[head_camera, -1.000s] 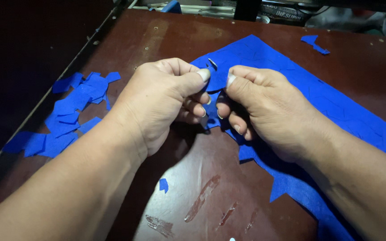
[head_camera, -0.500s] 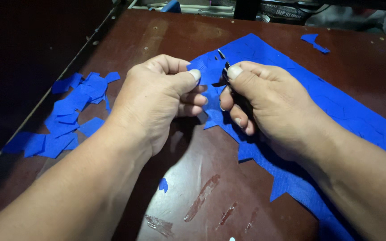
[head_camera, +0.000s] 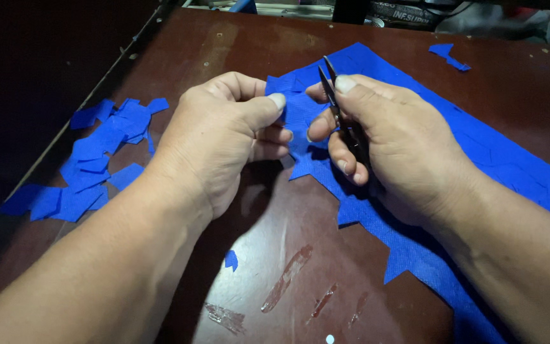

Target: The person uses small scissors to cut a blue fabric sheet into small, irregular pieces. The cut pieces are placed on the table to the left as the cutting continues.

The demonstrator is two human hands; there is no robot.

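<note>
A big sheet of blue fabric (head_camera: pixel 479 159) with a jagged cut edge lies across the right half of a dark brown table (head_camera: pixel 224 44). My left hand (head_camera: pixel 224 137) pinches the sheet's near edge between thumb and fingers. My right hand (head_camera: pixel 389 140) grips small dark scissors (head_camera: pixel 329 79), whose blades point up and away, just above the fabric beside my left thumb.
A heap of cut blue scraps (head_camera: pixel 97 159) lies at the table's left edge. One tiny scrap (head_camera: pixel 230 259) sits near the front, another scrap (head_camera: pixel 447 54) at the far right. Scratches mark the tabletop in front. Clutter lines the far edge.
My right hand has turned and lifted, bringing the scissor blades up into view above the fabric. My left hand kept its pinch on the sheet's edge.
</note>
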